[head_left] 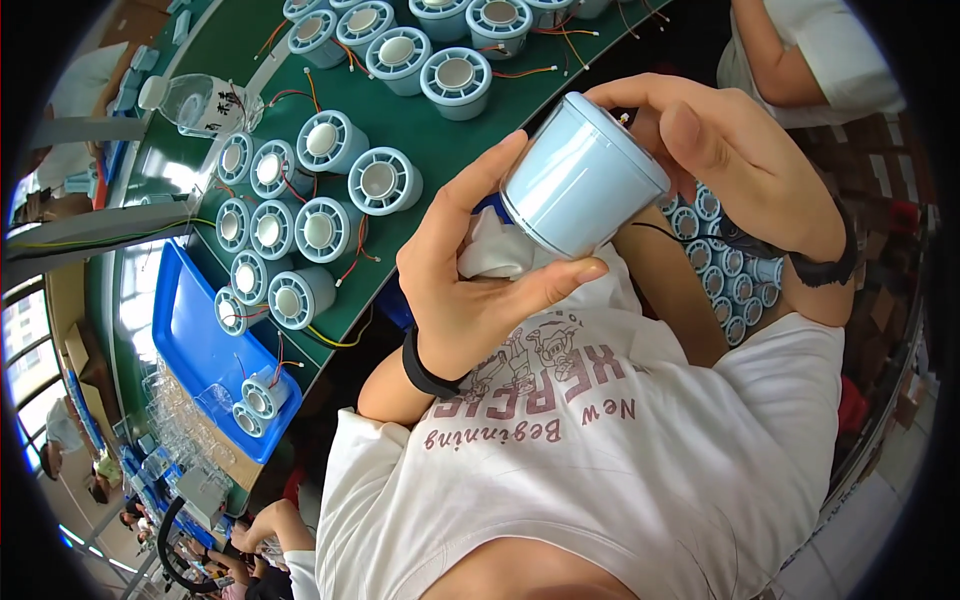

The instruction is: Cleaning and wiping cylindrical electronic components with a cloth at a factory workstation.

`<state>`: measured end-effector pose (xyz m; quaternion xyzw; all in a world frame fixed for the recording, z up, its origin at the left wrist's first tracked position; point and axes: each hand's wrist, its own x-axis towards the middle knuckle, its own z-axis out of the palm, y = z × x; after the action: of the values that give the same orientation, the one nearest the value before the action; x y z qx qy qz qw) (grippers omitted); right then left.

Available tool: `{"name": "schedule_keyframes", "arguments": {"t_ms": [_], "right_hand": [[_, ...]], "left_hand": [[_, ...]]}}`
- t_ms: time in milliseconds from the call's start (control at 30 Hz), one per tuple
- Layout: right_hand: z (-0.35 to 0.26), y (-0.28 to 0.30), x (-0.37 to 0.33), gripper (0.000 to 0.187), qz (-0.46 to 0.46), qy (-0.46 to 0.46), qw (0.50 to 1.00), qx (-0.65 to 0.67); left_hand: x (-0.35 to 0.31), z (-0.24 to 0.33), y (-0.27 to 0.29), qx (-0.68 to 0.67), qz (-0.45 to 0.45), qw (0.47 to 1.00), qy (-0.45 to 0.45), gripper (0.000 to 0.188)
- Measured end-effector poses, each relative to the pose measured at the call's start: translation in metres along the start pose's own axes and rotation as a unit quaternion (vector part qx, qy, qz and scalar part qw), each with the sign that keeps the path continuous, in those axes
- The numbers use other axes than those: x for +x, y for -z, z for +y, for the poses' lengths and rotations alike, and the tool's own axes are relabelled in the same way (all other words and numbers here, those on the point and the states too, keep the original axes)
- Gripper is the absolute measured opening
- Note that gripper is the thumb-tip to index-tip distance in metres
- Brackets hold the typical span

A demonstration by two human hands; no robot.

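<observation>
A glossy light-blue cylindrical housing (pixel 582 180) is held up in front of my chest, tilted, between both hands. My left hand (pixel 465 270) grips it from the left, fingers along one side and thumb by its lower end. On the other side, my right hand (pixel 745 165) curls round the rim at the upper right, its fingertips partly hidden behind the housing. A small pale connector (pixel 626 119) shows by that rim. Similar housings (pixel 385 181) with ribbed rings, round silvery or whitish centres and thin coloured wires stand on the green table (pixel 440 150) to the left.
A blue tray (pixel 190 310) at the left carries a few housings beside clear plastic pieces (pixel 185 410). Behind the grouped housings lies a clear bottle (pixel 205 104). More housings (pixel 735 265) sit low at my right. Another person's arm (pixel 775 65) shows at the upper right.
</observation>
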<state>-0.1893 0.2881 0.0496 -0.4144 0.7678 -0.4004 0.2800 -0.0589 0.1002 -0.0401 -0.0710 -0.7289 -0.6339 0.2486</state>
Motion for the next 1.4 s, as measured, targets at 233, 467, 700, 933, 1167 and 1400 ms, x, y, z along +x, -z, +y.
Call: {"name": "schedule_keyframes", "arguments": {"t_ms": [233,467,700,933,1167,1400], "right_hand": [[0.012,-0.004,-0.008,0.068,-0.013,0.025,0.999,0.028],[0.017,-0.016,-0.066,0.086,0.122,-0.074,0.985,0.095],[0.067,-0.015,-0.251,0.087,0.436,-0.36,0.822,-0.071],[0.197,-0.045,-0.368,0.091,0.429,-0.527,0.719,-0.142],[0.252,-0.052,-0.37,0.086,0.404,-0.539,0.708,-0.212],[0.122,0.015,-0.215,0.052,0.451,-0.292,0.755,-0.376]], "left_hand": [[0.004,-0.003,-0.004,0.118,-0.026,0.989,-0.09,0.063],[0.005,-0.011,-0.026,0.124,-0.078,0.971,-0.189,0.046],[-0.003,-0.015,-0.035,0.13,-0.073,0.981,-0.123,0.034],[-0.002,-0.017,-0.047,0.094,-0.093,0.988,-0.082,0.028],[0.003,-0.014,-0.048,0.103,-0.092,0.986,-0.092,0.028],[0.013,-0.01,-0.027,0.055,-0.115,0.986,-0.109,0.04]]}}
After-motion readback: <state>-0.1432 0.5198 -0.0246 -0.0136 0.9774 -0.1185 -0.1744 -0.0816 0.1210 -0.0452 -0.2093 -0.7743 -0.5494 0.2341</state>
